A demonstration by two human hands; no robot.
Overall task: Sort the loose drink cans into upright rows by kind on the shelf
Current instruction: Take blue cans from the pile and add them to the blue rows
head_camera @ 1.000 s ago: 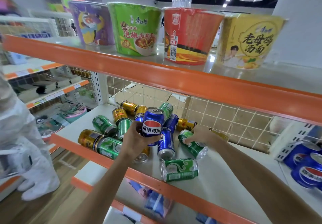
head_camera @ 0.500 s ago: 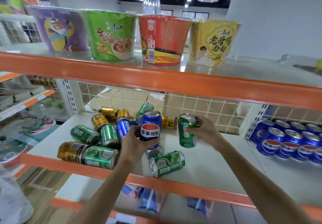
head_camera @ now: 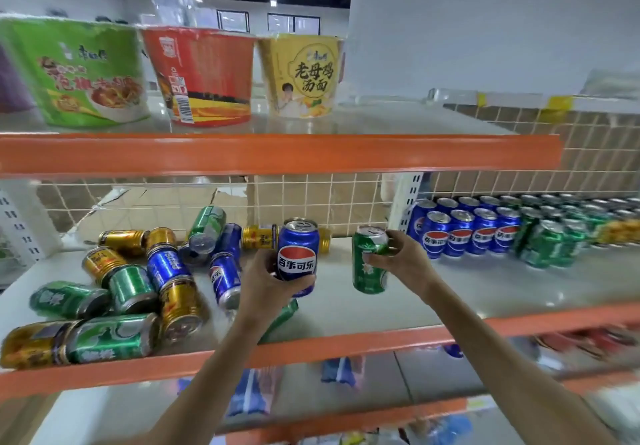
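Both hands are full: the left hand point(head_camera: 268, 280) grips an upright blue can point(head_camera: 298, 256), the right hand point(head_camera: 398, 257) clasps an upright green can point(head_camera: 369, 264), both above the shelf point(head_camera: 450, 292). Left of the blue can, loose cans point(head_camera: 138, 282) lie tumbled. Right of it, past a white post point(head_camera: 403, 199), stand sorted rows point(head_camera: 485, 230).

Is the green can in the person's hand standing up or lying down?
Standing up. The green can has its silver top facing up, gripped by the right hand above the shelf.
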